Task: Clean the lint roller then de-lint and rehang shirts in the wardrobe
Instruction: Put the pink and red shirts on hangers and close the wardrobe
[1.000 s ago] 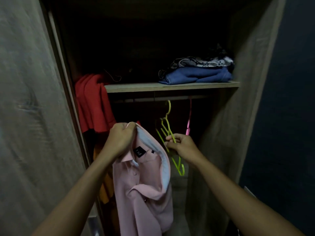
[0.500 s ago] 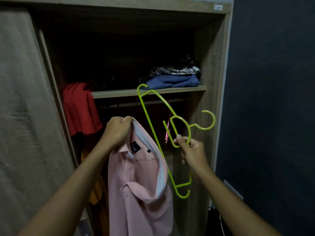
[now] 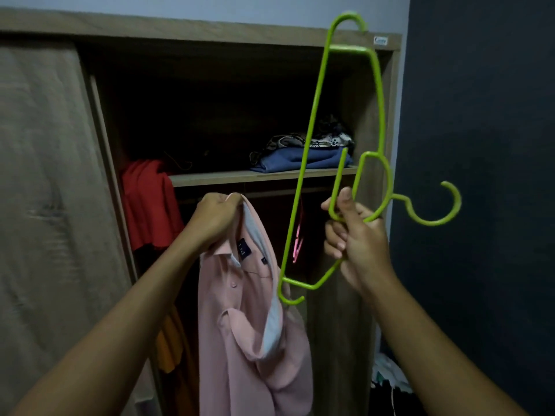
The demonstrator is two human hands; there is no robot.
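Pink shirt gripped at collar by left hand, right hand clutching green hanger, now raised higher.

I'm looking into a home, by the look of it a bedroom corner. A wood-grain wardrobe fills my view, its sliding door covering the left side. Folded clothes are stacked on the shelf inside. Under it a red garment and an orange one hang in the dark bay, near a pink hanger. A dark painted wall runs along the right.
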